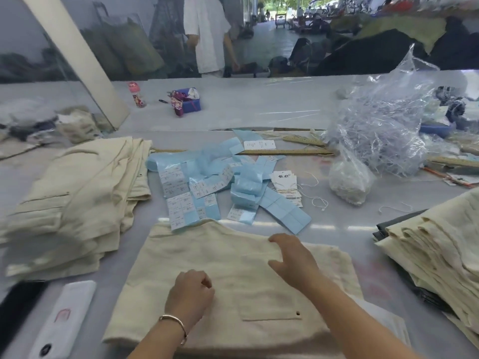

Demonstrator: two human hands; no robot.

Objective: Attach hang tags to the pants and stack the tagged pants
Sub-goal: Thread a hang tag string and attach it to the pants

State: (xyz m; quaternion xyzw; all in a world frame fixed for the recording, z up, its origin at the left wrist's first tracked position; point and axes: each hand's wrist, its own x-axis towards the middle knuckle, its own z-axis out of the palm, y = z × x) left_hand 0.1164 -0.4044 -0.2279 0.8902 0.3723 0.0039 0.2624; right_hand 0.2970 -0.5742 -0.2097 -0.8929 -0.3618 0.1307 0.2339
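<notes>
Blurring at the left edge smears a pile of cream pants (75,200), so its folds are hard to read. A white phone (63,322) lies near the bottom left, beside a dark shape cut off by the frame. Folded pants (233,281) lie in front, their near edge hidden by the forearms. The left hand (190,294) rests on them with fingers curled, holding nothing visible. The right hand (293,257) spreads wide, fingertips touching the waistband. Blue labels (202,182) and white hang tags (286,187) lie beyond. Another stack of pants (440,255) runs off to the right.

Cream pants (233,275), pale-blue labels (204,174)
</notes>
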